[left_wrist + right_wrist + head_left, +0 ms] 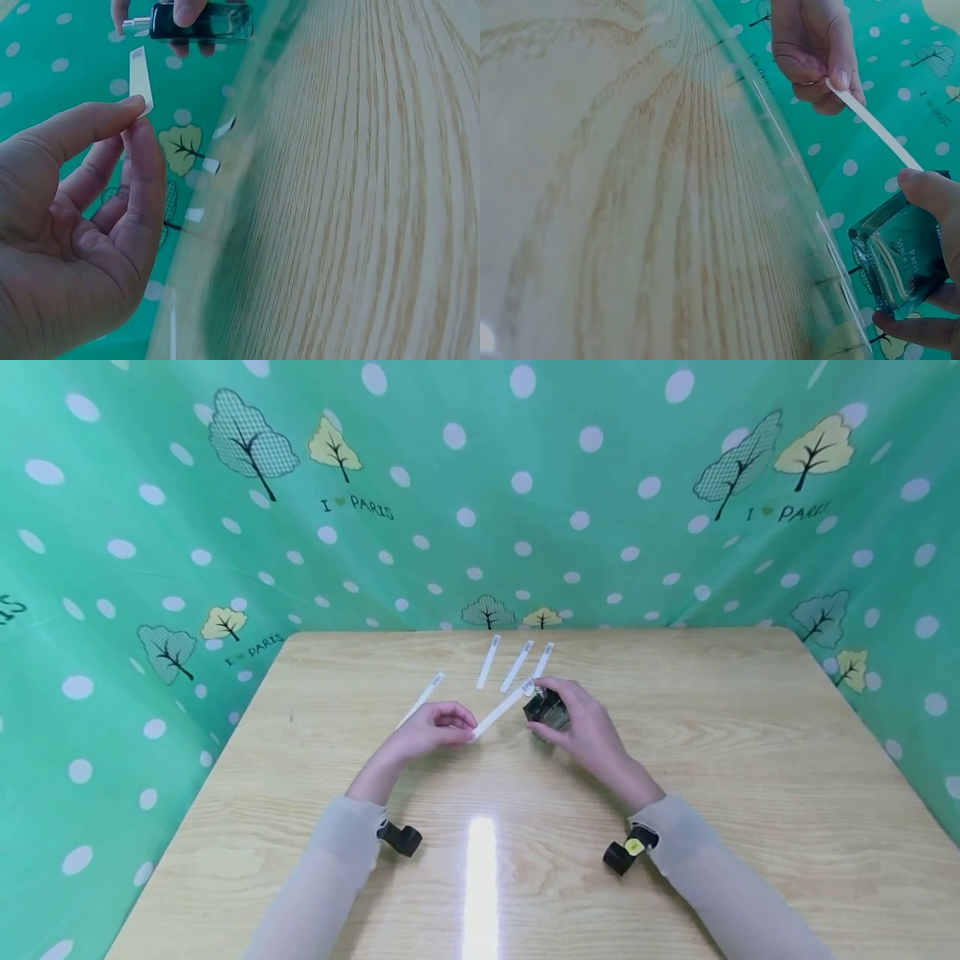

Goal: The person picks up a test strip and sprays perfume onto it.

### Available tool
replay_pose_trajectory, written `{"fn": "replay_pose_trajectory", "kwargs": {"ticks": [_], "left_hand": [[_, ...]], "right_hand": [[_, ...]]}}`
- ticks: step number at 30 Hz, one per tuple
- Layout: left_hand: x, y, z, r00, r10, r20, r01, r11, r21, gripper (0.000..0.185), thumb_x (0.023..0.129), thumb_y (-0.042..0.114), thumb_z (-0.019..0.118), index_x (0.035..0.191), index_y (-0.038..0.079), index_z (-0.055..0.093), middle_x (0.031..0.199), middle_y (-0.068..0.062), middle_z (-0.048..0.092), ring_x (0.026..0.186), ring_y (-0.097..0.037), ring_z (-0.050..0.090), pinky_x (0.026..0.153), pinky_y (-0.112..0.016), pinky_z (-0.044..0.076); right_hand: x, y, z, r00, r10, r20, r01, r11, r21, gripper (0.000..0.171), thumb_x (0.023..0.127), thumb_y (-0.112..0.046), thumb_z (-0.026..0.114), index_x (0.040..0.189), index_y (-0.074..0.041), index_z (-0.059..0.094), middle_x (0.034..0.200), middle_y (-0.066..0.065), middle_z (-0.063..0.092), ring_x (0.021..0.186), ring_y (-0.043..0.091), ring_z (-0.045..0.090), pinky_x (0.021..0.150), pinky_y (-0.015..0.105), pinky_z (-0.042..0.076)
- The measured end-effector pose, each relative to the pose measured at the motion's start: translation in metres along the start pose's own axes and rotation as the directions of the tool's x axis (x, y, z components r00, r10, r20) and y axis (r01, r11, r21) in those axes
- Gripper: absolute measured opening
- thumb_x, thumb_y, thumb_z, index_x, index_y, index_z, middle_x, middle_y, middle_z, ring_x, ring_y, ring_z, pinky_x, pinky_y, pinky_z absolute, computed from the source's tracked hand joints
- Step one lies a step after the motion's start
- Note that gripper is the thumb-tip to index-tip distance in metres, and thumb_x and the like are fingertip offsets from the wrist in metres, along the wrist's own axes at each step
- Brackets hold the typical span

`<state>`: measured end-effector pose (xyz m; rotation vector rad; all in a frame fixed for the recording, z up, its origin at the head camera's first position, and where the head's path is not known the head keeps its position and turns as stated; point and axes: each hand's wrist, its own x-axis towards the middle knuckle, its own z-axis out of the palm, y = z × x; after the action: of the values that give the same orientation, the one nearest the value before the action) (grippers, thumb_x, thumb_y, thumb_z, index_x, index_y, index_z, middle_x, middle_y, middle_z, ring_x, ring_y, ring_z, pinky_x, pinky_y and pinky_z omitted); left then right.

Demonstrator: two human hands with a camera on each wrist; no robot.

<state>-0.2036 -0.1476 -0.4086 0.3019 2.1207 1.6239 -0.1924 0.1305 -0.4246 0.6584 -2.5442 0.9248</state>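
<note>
Between the thumb and fingers of my left hand point(435, 728) a white paper perfume test strip point(501, 710) is pinched by its near end. Its printed far end points toward the bottle. My right hand point(592, 727) grips a dark glass perfume bottle point(551, 712) above the table, thumb on one side and fingers on the other. In the left wrist view the bottle point(225, 22) lies tilted on its side, and a fingertip sits at its silver spray nozzle point(136, 25). Lettering shows on the glass in the right wrist view, where the strip point(881, 129) reaches toward the right thumb.
Several more white strips lie on the wooden table point(750, 760): one strip point(422, 697) beyond the left hand, others, such as this strip point(488, 662), near the back edge. A green dotted cloth point(480, 468) hangs behind. Light glares on the table's front middle.
</note>
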Motion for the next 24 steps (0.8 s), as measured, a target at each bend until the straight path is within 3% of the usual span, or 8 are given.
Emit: {"fn": "replay_pose_trajectory", "kwargs": {"ticks": [6,14,24], "left_hand": [[-0.0008,0.0024,0.0022,1.000,0.008,-0.002,-0.008,1.000,-0.001,0.026,0.087,0.002,0.071,0.110,-0.006,0.063,0.093,-0.004,0.066,0.082,-0.011,0.061,0.082,-0.024,0.060],[0.0006,-0.0009,0.0046,1.000,0.004,0.004,-0.004,1.000,-0.008,0.022,0.087,0.003,0.069,0.108,-0.003,0.064,0.089,0.000,0.065,0.082,-0.010,0.061,0.079,-0.021,0.059],[0.0038,0.0000,0.0064,1.000,0.000,-0.007,0.000,1.000,-0.011,0.021,0.088,0.002,0.069,0.108,-0.001,0.064,0.088,0.001,0.064,0.083,-0.010,0.062,0.082,-0.024,0.060]], "right_hand": [[-0.0004,-0.0010,0.0022,0.999,-0.026,-0.037,0.026,1.000,-0.012,0.069,0.080,-0.027,0.084,0.139,-0.015,0.050,0.131,0.013,0.061,0.119,0.034,0.063,0.100,0.045,0.056],[-0.0046,-0.0007,0.0073,0.999,-0.005,-0.050,0.004,1.000,-0.016,0.067,0.080,-0.027,0.084,0.138,-0.013,0.051,0.130,0.014,0.062,0.118,0.035,0.064,0.097,0.043,0.058],[-0.0023,0.0006,0.0087,0.991,-0.081,-0.103,0.077,0.996,-0.041,0.065,0.079,-0.022,0.085,0.133,-0.010,0.052,0.128,0.013,0.063,0.117,0.033,0.064,0.098,0.042,0.057]]}}
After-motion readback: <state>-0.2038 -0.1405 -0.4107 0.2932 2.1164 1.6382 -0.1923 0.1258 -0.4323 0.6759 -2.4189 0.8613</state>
